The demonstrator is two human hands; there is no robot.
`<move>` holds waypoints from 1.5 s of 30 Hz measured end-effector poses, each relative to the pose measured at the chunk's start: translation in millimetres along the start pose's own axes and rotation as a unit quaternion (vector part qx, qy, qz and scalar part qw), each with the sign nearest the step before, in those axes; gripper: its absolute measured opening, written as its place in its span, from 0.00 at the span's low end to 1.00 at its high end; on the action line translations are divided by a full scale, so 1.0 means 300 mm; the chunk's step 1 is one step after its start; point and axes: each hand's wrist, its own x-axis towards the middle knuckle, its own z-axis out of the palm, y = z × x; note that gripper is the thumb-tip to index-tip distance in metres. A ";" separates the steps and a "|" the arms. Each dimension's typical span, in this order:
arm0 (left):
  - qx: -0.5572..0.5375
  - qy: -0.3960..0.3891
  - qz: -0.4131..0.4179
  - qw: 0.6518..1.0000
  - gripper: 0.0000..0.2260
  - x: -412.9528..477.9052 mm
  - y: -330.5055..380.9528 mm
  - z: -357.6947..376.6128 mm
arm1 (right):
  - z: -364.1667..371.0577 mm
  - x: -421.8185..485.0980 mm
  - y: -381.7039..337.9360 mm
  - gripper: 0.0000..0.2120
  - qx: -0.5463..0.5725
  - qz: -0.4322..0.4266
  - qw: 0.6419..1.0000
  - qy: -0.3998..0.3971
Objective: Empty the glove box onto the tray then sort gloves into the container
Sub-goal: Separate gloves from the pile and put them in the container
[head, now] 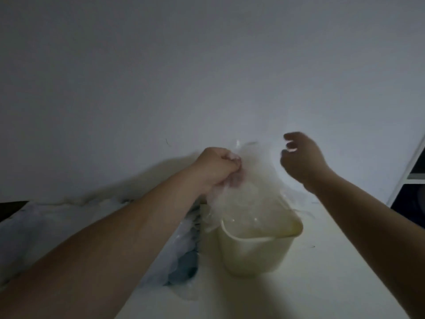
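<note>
My left hand (216, 168) is raised above the table and grips a clear, thin plastic glove (248, 192), which hangs blurred down toward the cream container (257, 252). The container stands on the white table, right of a heap of clear gloves (57, 224) that lies under my left forearm. A blue tray (184, 268) shows under the heap's near edge. My right hand (301, 157) hovers to the right of the held glove, fingers loosely curled and holding nothing. The glove box is not in view.
A white wall (207, 65) stands close behind the table. A white shelf unit (414, 171) with dark compartments is at the far right. The white table top (299, 284) extends in front of and to the right of the container.
</note>
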 end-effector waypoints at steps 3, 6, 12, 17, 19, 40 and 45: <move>0.102 0.037 -0.030 0.994 0.10 0.036 -0.072 0.049 | -0.081 -0.025 -0.039 0.20 0.012 -0.047 0.997 0.054; 0.175 0.054 -0.033 0.983 0.12 0.049 -0.081 0.071 | -0.050 -0.088 -0.099 0.17 -0.026 -0.070 0.992 -0.100; 0.137 0.148 -0.006 0.979 0.16 0.063 -0.089 -0.003 | 0.159 -0.181 -0.141 0.24 -0.133 0.035 0.899 -0.415; 0.101 0.204 0.045 0.973 0.13 -0.013 -0.111 -0.137 | 0.324 -0.170 -0.027 0.36 -0.272 0.023 0.849 -0.452; 0.110 0.187 0.046 0.975 0.12 -0.046 -0.124 -0.166 | 0.372 -0.180 0.006 0.37 -0.352 -0.001 0.809 -0.470; 0.498 0.086 0.096 0.858 0.14 -0.343 -0.490 -0.622 | 0.492 -0.447 -0.333 0.16 -0.014 -0.119 0.959 -0.255; 0.321 0.202 0.137 0.915 0.05 -0.351 -0.439 -0.686 | 0.613 -0.472 -0.302 0.21 0.148 0.005 0.969 -0.199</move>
